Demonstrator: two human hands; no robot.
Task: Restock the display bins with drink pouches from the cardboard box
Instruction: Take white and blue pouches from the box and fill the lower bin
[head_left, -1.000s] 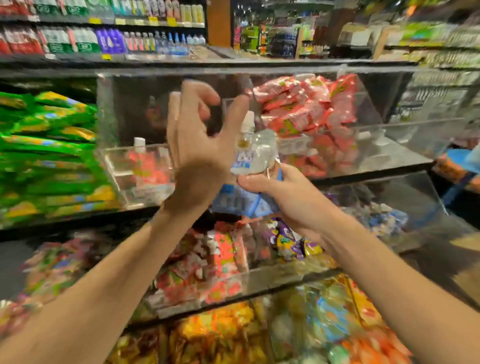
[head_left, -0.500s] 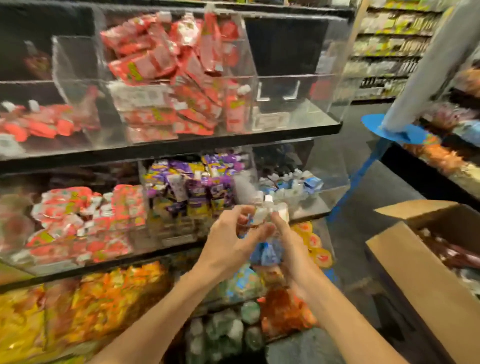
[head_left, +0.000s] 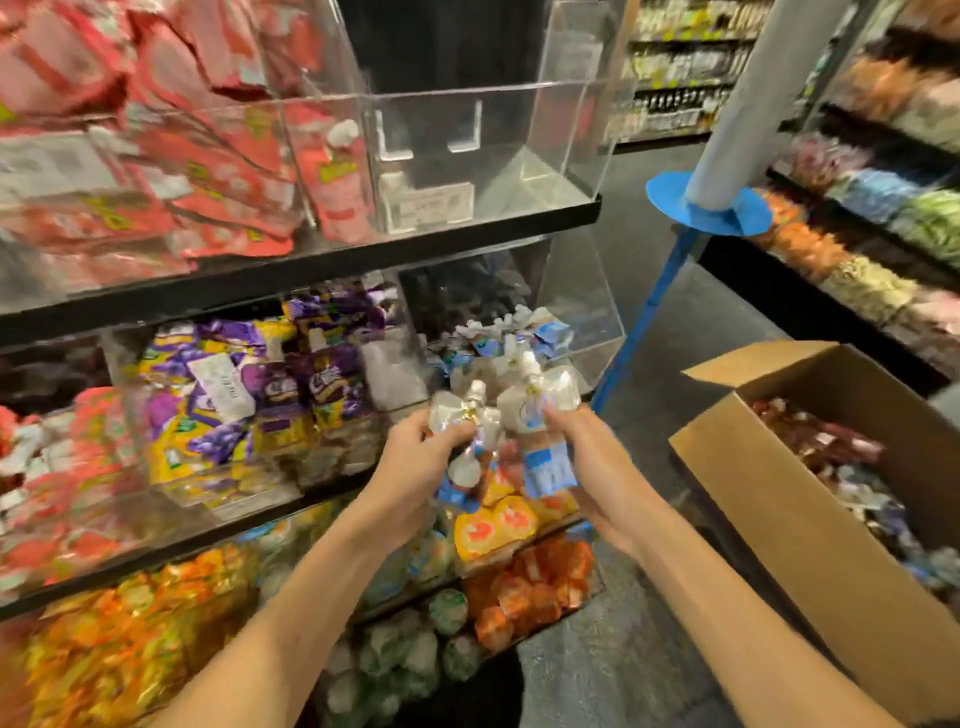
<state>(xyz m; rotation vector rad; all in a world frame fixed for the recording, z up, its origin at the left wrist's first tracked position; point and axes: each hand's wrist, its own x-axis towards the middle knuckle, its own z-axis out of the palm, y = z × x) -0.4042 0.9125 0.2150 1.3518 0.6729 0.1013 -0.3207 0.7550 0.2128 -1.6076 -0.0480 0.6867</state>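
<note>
Left hand (head_left: 415, 460) and right hand (head_left: 589, 457) each have fingers clamped on white drink pouches (head_left: 540, 400), before the bin (head_left: 597, 332) at the right end of the middle shelf (head_left: 171, 551).

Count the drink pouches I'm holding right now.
2 clearly: left pouch in the left hand, right pouch in the right hand; blur may hide more beneath.

Open way over the low front of the clear bin (head_left: 587, 312), drink pouches (head_left: 519, 332) heaped inside, black shelf edge (head_left: 363, 254) overhanging above, blue pole (head_left: 657, 296) just beside (slanting), cardboard box (head_left: 779, 530) open-topped at right, floor (head_left: 654, 415) strip between.
</note>
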